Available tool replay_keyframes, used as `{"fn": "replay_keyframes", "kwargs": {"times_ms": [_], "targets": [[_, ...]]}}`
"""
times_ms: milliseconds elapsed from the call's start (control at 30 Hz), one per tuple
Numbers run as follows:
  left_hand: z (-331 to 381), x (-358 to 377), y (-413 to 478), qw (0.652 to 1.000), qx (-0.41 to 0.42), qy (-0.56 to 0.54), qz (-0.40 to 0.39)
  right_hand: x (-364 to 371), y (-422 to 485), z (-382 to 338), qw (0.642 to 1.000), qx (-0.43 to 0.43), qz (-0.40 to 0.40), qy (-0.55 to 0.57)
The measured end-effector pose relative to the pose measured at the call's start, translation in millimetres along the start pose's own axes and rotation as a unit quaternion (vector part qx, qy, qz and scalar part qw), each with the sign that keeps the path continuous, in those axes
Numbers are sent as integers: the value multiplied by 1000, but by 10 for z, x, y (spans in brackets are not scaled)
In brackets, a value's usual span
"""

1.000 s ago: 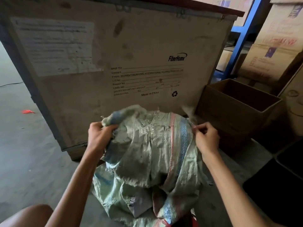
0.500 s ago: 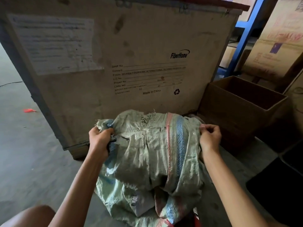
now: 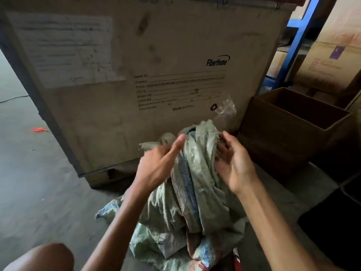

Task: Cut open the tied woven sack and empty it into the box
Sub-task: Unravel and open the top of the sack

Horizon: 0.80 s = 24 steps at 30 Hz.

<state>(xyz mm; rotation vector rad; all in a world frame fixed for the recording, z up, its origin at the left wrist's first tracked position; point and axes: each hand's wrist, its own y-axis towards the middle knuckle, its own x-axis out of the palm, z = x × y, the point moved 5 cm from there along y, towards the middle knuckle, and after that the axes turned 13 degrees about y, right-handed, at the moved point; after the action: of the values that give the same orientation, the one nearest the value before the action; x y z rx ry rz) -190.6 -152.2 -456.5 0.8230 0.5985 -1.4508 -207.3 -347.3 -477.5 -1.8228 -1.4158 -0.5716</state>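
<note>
Pale green woven plastic sack (image 3: 195,188) with a blue and pink stripe, slumped on the grey concrete floor (image 3: 39,192) at centre, in front of a large plywood crate (image 3: 136,65). Open brown cardboard box (image 3: 293,124) just right of the sack, seemingly empty. Left hand (image 3: 156,163) at the gathered mouth, fingers loosely extended, forefinger pointing up along the fabric, not closed on it. Right hand (image 3: 233,163) beside the mouth, palm turned in, fingers curled and spread, touching the weave at most. Scrap of clear film (image 3: 224,108) above the mouth.

Best done by bunching the neck firmly before lifting, then tipping toward the box's near rim.

Tie, cut and any blade: not visible. Contents hidden. Sack's near end cut off by the frame; red item (image 3: 236,259) there unidentifiable.
</note>
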Motion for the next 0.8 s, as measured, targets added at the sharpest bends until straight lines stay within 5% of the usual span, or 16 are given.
{"fn": "replay_keyframes", "kwargs": {"times_ms": [133, 233, 400, 500, 567, 667, 733, 800], "targets": [[-165, 170, 15, 988, -3, -144, 53, 58, -2, 71, 994, -76, -42, -66], [-379, 158, 102, 918, -54, -393, 4, -76, 1, 7, 945, -210, 35, -249], [-267, 156, 21, 871, -5, -480, -103, 64, -55, 219, 895, -154, -37, -416], [-339, 122, 39, 910, 6, -415, -24, 97, -54, 226, 877, -193, -54, -438], [-627, -116, 108, 930, -24, -358, 86, -86, 60, -66, 865, -265, 53, -422], [-1188, -558, 124, 895, -126, -375, 207, -537, 80, -659, 910, -269, 230, -217], [-1379, -652, 97, 871, -166, -404, 224, -753, 47, -775, 923, -226, 270, -153], [-1418, -567, 128, 857, -177, -458, 156, -768, 46, -703, 928, -202, 266, -166]]}}
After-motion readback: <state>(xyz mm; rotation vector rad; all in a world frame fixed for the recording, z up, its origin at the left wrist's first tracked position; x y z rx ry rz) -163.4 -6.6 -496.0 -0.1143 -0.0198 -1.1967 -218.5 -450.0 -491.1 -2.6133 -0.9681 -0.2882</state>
